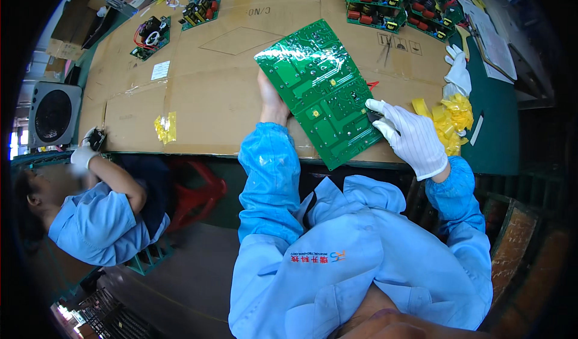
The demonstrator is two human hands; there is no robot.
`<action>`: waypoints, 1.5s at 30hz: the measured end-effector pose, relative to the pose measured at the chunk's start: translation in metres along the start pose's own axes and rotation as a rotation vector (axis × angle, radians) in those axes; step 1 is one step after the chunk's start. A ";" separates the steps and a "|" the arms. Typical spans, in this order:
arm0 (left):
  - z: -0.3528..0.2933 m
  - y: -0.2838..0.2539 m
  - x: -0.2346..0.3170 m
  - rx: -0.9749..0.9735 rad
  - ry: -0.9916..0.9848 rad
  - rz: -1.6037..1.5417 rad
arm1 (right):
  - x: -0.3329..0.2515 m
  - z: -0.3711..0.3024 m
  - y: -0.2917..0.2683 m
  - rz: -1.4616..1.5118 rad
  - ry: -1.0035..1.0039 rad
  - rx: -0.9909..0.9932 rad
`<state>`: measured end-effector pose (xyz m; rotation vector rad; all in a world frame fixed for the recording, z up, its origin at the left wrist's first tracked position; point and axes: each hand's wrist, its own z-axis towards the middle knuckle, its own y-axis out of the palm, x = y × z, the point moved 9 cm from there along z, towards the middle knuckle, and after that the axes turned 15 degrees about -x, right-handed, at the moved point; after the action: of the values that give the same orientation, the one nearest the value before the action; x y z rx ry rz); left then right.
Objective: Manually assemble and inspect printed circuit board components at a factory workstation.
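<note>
Circuit board (319, 92) slants over cardboard (211, 104), long axis running far-left to near-right; left hand (271, 100), partly hidden beneath, grips its left edge; gloved right hand (410, 135) pinches a black piece (374, 116) at its near right edge.

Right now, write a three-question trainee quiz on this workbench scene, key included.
1. Which hand of the person with blue sleeves is gloved?
2. True or false: the large green circuit board lies flat on the cardboard.
3. Which is nearest that board?
A. round-faced grey speaker
B. yellow strips
C. red chair

Key:
1. The right hand; the left hand shows bare skin.
2. False; it is held up, tilted.
3. B.
</note>
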<state>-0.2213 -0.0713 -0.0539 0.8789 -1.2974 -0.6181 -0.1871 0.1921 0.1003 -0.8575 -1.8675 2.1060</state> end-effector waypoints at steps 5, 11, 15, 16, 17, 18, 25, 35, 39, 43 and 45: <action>-0.002 -0.003 0.001 0.025 0.010 0.007 | -0.004 0.001 0.007 -0.010 0.028 -0.073; -0.006 -0.002 0.003 0.060 0.024 0.064 | -0.004 0.003 0.011 -0.008 0.070 -0.087; -0.006 -0.005 0.004 0.070 0.022 0.079 | -0.002 0.003 0.021 -0.074 0.105 -0.104; -0.006 -0.004 0.004 0.071 0.022 0.081 | -0.003 0.002 0.019 -0.027 0.074 -0.056; -0.005 -0.003 0.005 0.073 0.030 0.088 | -0.002 0.002 0.016 0.020 0.044 -0.008; -0.005 0.000 0.005 0.076 0.037 0.095 | 0.000 0.001 0.013 0.066 0.013 0.040; -0.005 -0.006 0.004 0.062 0.033 0.055 | 0.003 0.005 0.010 0.075 -0.024 -0.056; -0.004 0.000 0.004 0.106 -0.016 0.082 | 0.004 0.009 0.017 -0.186 -0.173 -0.034; -0.003 -0.006 0.002 0.102 -0.025 0.059 | 0.006 0.011 0.016 -0.120 -0.197 -0.035; -0.004 0.000 0.000 0.108 -0.065 0.077 | 0.015 0.014 -0.006 0.256 -0.139 0.053; -0.005 0.003 0.000 0.100 -0.078 0.080 | 0.022 0.015 -0.012 0.262 -0.141 0.087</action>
<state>-0.2166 -0.0690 -0.0513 0.8874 -1.4367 -0.5325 -0.2152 0.1928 0.1062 -1.0048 -1.7967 2.4425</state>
